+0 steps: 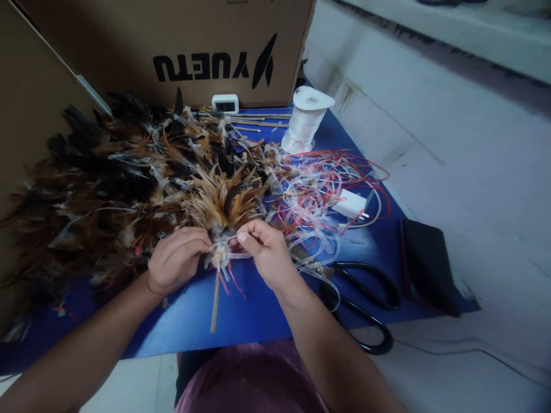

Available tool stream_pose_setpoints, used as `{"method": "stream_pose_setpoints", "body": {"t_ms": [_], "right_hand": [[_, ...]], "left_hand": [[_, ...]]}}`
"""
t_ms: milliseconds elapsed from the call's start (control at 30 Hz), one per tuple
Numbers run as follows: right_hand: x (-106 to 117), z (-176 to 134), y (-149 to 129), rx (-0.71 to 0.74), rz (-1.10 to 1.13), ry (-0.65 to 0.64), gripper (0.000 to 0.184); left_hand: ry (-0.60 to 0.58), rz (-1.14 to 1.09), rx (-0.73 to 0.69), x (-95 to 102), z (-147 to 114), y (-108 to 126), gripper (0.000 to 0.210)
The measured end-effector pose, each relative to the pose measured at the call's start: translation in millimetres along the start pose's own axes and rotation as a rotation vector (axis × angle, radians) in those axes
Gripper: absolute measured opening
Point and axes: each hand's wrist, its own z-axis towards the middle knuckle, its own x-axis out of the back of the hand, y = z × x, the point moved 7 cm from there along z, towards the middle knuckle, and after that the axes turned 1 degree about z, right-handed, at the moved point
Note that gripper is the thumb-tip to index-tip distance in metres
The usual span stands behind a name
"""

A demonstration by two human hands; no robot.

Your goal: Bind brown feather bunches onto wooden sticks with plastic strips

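A bundle of brown and golden feathers (219, 203) lies before me, its quill ends gathered around a thin stick (214, 307) that points toward me. Red strings (232, 280) hang from the bound base. My left hand (178, 258) is closed at the left side of that base, its fingertips pinching what looks like a clear ribbon. On the other side, my right hand (272, 255) pinches the clear ribbon (243, 256) between thumb and forefinger, and its tail trails off to the right. The fingers partly hide the ribbon where it crosses the quills.
A big heap of feathers (107, 172) covers the table's left. To the right are tangled red and clear strings (310, 195), a white spool (303, 117), a white plug adapter (349, 203), black-handled scissors (370, 287) and a phone (428, 267). A cardboard box (193, 28) stands behind.
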Motion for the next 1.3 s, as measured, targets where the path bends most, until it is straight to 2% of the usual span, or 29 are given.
{"method": "stream_pose_setpoints", "body": {"t_ms": [133, 300, 433, 633, 767, 900, 1033, 1133, 1200, 1300], "right_hand": [[-3.7, 1.3, 3.9, -0.081, 0.087, 0.011, 0.010], [-7.8, 1.3, 0.5, -0.039, -0.005, -0.012, 0.011], [-9.8, 0.6, 2.5, -0.026, -0.027, -0.019, 0.011], [-10.9, 1.0, 7.8, -0.061, -0.008, -0.016, 0.011], [-4.6, 0.8, 2.6, -0.033, -0.111, 0.039, 0.010], [-2.8, -6.7, -3.0, -0.016, -0.206, 0.000, 0.008], [-4.8, -19.4, -10.9, 0.105, -0.379, -0.036, 0.010], [-7.9, -26.5, -13.6, 0.157, -0.462, -0.044, 0.011], [-9.1, -28.8, -15.2, 0.182, -0.519, -0.031, 0.012], [-10.5, -30.1, -16.9, 0.213, -0.608, -0.021, 0.012]], "left_hand": [[-0.050, -0.020, 0.011, -0.1, 7.4, 4.2, 0.015], [-0.157, -0.149, 0.045, -3.7, 9.5, 7.7, 0.015], [-0.151, -0.238, 0.153, -3.7, 7.2, 3.9, 0.014], [-0.134, -0.232, 0.220, -5.2, 8.4, 2.8, 0.014], [-0.099, -0.273, 0.312, -7.1, 4.4, -5.5, 0.014], [-0.130, -0.230, 0.399, -10.8, -2.0, -16.0, 0.007], [-0.167, -0.148, 0.428, -15.0, -5.8, -20.2, 0.003], [-0.145, -0.173, 0.478, -16.3, -9.0, -23.7, 0.014], [-0.186, -0.154, 0.444, -18.8, -8.8, -22.2, 0.015], [-0.275, -0.085, 0.314, -22.6, -5.6, -15.2, 0.009]]}}
